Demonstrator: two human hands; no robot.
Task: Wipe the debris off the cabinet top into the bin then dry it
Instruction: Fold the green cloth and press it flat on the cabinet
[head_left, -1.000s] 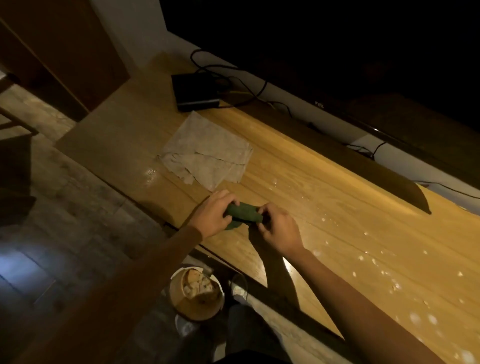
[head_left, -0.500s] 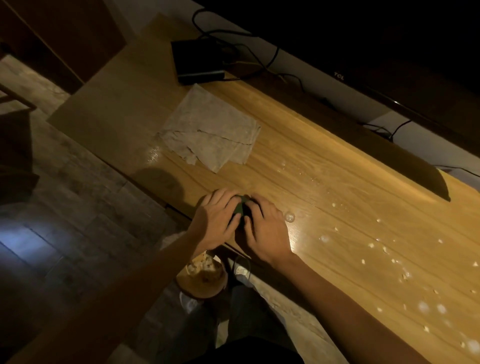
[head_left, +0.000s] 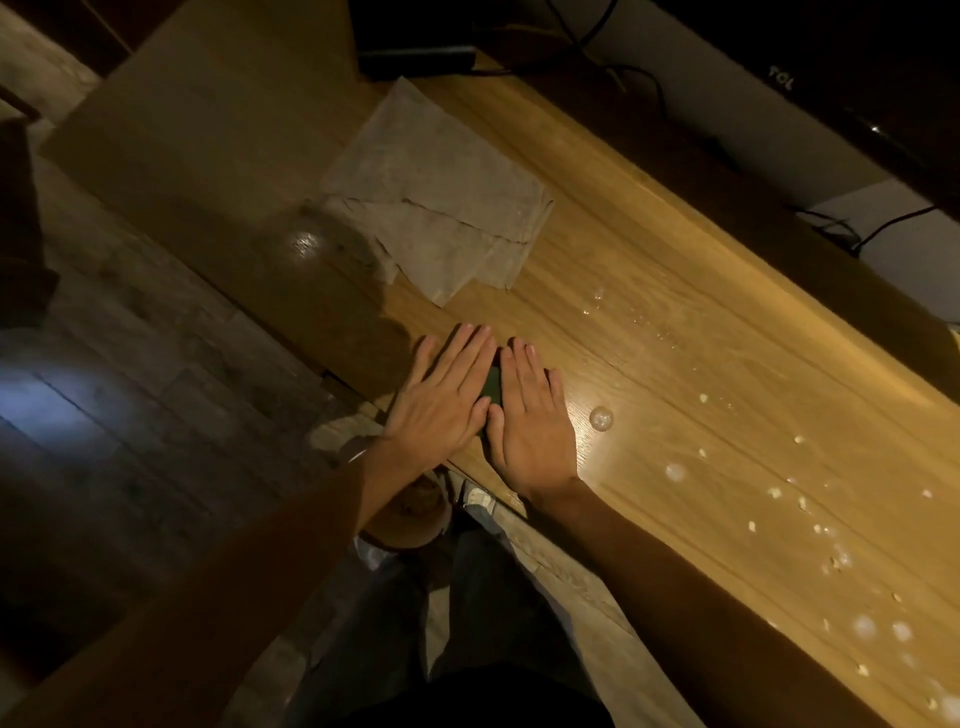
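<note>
- The wiping has hardly begun, I judge: pale debris (head_left: 779, 491) and wet spots lie scattered over the right part of the cabinet top (head_left: 675, 291), well apart from both hands
- The left hand (head_left: 441, 400) and right hand (head_left: 530, 415) lie side by side near the front edge, fingers straight and flat, pressing down on a dark green cloth (head_left: 492, 385) of which only a strip shows between them; neither hand curls round it
- A beige cloth (head_left: 441, 197) lies unfolded further back on the top, touched by no hand, likely meant for drying
- The bin (head_left: 410, 519) sits on the floor below the edge, mostly hidden under the left forearm
- Left to do: sweep the crumbs along to the edge and into the bin, then dry the surface
- Compared with a second ago, the green cloth was held up between curled fingers of both hands; half a second ago the hands were closing over it on the wood, and now they are flattened on it
- The view has also tilted downward, cutting off most of the black box (head_left: 415, 54) at the back
</note>
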